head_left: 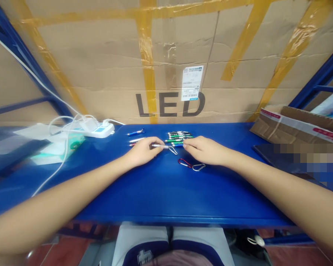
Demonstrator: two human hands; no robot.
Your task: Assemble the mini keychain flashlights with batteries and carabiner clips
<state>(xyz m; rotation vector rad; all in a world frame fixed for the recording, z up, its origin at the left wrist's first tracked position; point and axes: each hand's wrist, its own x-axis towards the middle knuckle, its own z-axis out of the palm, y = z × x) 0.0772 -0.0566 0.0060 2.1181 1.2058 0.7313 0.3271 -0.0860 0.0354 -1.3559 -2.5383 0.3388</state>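
Note:
My left hand (145, 150) pinches a slim silver pen (158, 146) between thumb and fingers. A silver carabiner (172, 150) is at the pen's right end; whether they are joined I cannot make out. My right hand (202, 149) has its fingers closed at the right end of a blue pen (177, 145), on the near side of a row of pens (179, 136), several of them black or green. Closer to me on the table lie a red carabiner (184, 163) and another silver carabiner (198, 167). Beyond my left hand are a blue pen (135, 132) and a silver pen (137, 140).
The blue table (166, 195) backs onto a large cardboard box (105, 66) marked LED. On the left are a white power strip (100, 130) with cables and a green-white packet (55, 151). An open carton (294, 127) and a dark flat object (272, 157) are on the right.

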